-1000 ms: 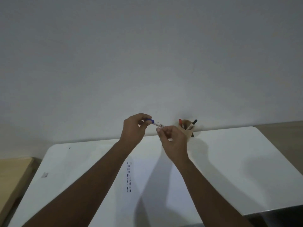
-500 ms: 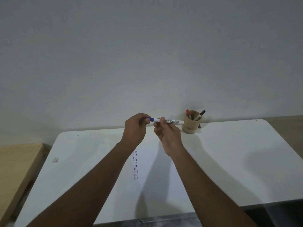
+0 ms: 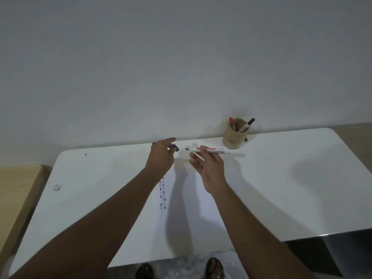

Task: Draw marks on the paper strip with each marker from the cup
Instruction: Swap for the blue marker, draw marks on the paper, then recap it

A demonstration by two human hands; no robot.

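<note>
My right hand (image 3: 209, 166) holds a white whiteboard marker (image 3: 213, 150) level above the table, its bare dark tip pointing left. My left hand (image 3: 161, 158) pinches the marker's blue cap (image 3: 176, 147), a small gap away from the tip. Below the hands lies the paper strip (image 3: 163, 193) with two columns of short dark and reddish dashes; its edges are hard to tell from the white table (image 3: 281, 178). A tan wooden cup (image 3: 234, 134) stands at the back by the wall with a red-capped marker (image 3: 231, 121) and a black-capped marker (image 3: 249, 122) in it.
A wall rises right behind the table. A light wooden surface (image 3: 18, 190) adjoins the table on the left. A small scrap (image 3: 57, 187) lies near the table's left edge. My feet in sandals (image 3: 215, 267) show below the front edge.
The cap has come off the marker: my left hand pulled it left while my right hand kept the barrel. The view tilted down, showing more of the table.
</note>
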